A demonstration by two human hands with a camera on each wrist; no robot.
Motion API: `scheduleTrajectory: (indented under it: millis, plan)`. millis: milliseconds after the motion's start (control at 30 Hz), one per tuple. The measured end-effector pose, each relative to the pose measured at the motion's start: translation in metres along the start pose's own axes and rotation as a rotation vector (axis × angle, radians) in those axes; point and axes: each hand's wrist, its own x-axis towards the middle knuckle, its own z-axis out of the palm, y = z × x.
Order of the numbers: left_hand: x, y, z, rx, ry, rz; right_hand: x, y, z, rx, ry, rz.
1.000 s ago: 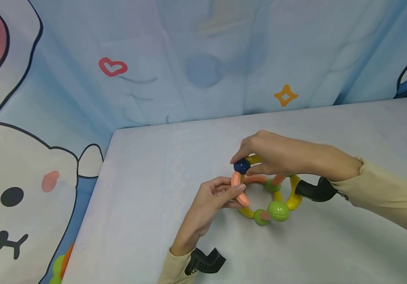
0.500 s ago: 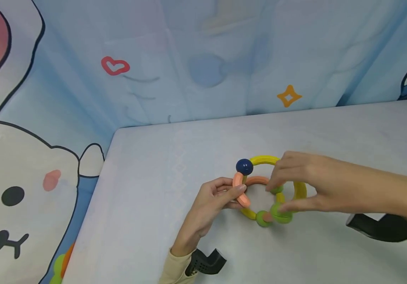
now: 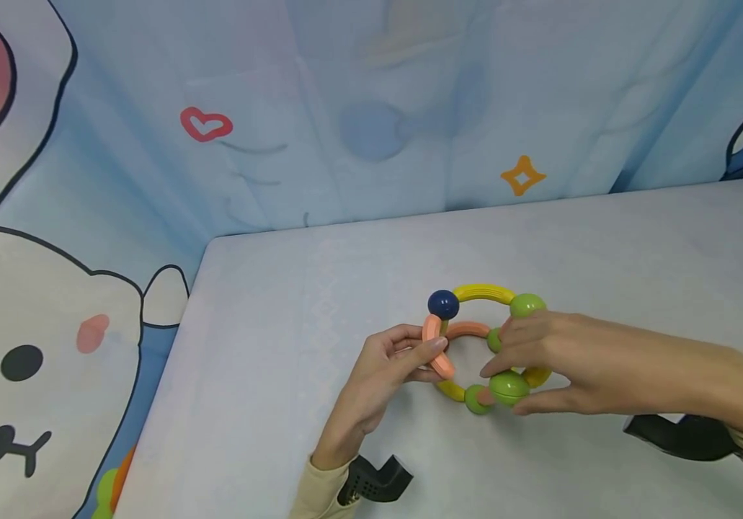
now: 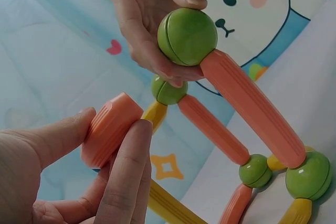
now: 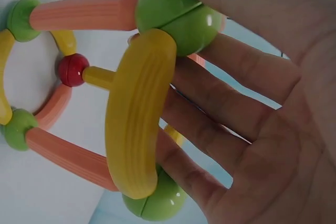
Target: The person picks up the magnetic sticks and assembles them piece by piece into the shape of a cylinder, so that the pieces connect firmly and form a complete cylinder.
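My left hand [image 3: 377, 378] pinches a curved orange stick [image 3: 432, 331] between thumb and fingers. Its upper end meets a dark blue ball [image 3: 443, 304] in the head view. My right hand [image 3: 579, 364] holds a green ball [image 3: 509, 388] at the near side of a ball-and-stick toy frame, thumb and fingers on opposite sides, as the left wrist view of this green ball [image 4: 187, 36] confirms. From the blue ball a yellow curved stick [image 3: 484, 291] runs to another green ball [image 3: 527, 304]. A red ball [image 5: 73, 70] low in the frame shows in the right wrist view.
The frame stands on a pale cloth-covered table [image 3: 293, 404]. Behind it hangs a blue printed curtain [image 3: 319, 144]. Black wrist cameras, such as the left one [image 3: 377, 479], stick out beside both hands.
My right hand has let go of the blue ball and come right and nearer, to the near green ball. My left hand keeps its pinch on the orange stick.
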Motion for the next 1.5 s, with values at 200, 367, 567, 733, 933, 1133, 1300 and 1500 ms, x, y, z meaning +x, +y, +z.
scheduleTrajectory:
  millis: [200,367,567,733,933,1133,1300,1500]
  plan:
    - [-0.001,0.002,0.001,-0.003,-0.006,0.003,0.000,-0.001,0.003,0.034,0.032,-0.006]
    - [0.000,0.002,0.002,-0.008,-0.010,0.006,0.000,-0.002,0.007,0.051,0.087,-0.007]
    - [0.000,0.003,0.002,-0.018,-0.017,0.007,0.000,-0.004,0.012,0.103,0.152,-0.016]
    - [0.000,0.004,0.003,-0.019,-0.015,0.003,0.002,-0.009,0.016,0.111,0.213,0.002]
    - [0.001,0.003,0.004,-0.019,-0.019,-0.001,0.007,-0.015,0.020,0.127,0.247,0.073]
    - [0.003,0.003,0.006,-0.033,-0.012,0.003,0.008,-0.018,0.021,0.132,0.279,0.070]
    - [0.004,0.000,0.008,-0.055,-0.025,-0.007,0.009,-0.019,0.022,0.131,0.293,0.061]
    - [0.004,-0.001,0.009,-0.051,-0.024,-0.025,0.008,-0.020,0.024,0.108,0.302,0.066]
